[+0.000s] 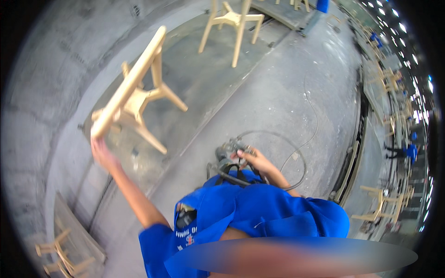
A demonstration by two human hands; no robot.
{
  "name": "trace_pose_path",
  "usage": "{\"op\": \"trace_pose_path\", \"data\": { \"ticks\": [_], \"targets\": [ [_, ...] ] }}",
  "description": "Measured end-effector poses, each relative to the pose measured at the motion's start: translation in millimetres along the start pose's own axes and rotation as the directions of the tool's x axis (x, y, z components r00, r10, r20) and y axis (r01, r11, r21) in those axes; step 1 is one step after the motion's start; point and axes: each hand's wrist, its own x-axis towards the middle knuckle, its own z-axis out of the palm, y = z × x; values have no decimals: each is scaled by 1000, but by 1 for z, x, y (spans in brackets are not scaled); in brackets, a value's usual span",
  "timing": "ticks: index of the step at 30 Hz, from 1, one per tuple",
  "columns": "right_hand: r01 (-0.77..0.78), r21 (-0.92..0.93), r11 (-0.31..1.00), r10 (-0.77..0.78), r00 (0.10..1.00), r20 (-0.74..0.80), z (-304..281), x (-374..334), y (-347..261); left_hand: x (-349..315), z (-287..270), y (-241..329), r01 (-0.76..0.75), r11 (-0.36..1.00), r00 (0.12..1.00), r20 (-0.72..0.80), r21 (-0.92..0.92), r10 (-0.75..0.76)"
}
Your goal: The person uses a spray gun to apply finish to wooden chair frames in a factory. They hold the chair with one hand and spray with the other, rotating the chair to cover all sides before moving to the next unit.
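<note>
The largest thing is the grey floor (282, 106), which extends ahead of the fingers of the right hand (258, 161) and also to their right; next in size comes a dark grey board (199, 83), lying low and flat, ahead of the fingers of the left hand (105, 157) and to their right. On this board stands the pale wooden chair (136, 100), and behind it, farther from both hands, there is a second chair (230, 18) of the same pale wood. The relation which I judge most important is between the left fingers and the thick top rail (130, 79) of the nearer chair: its long axis starts at these fingers and runs away from them, forward and to the right, while the legs spread on the right side of the rail. The left hand is clearly the nearer one, because its fingers touch the near end of the rail; but they are partly hidden and blurred, so I cannot tell if they are clamped or only resting. The right fingers are well apart from the chair, and they are closed around a dark tool (224, 150) in front of the body; beside them, on their right, bends a loop of grey hose (305, 167)
</note>
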Motion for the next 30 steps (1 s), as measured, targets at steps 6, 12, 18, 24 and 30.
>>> {"op": "trace_pose_path", "data": {
  "ticks": [6,12,18,24,30],
  "targets": [
    [28,7,1000,-28,999,24,-91,49,-38,-153,64,42,-354,878,918,300,322,260],
    [192,-105,976,-212,952,-220,-122,102,-95,-147,184,51,-664,661,747,282,349,602],
    [668,-337,663,-737,660,-142,-170,145,-178,-49,367,3,-476,854,877,177,208,446],
    [828,-337,449,-883,469,-22,-190,147,-272,-61,423,-46,-480,827,872,261,293,414],
    [812,-227,538,-781,582,226,-181,161,-265,-211,313,-123,12,846,618,661,533,-426]
  ]
}}
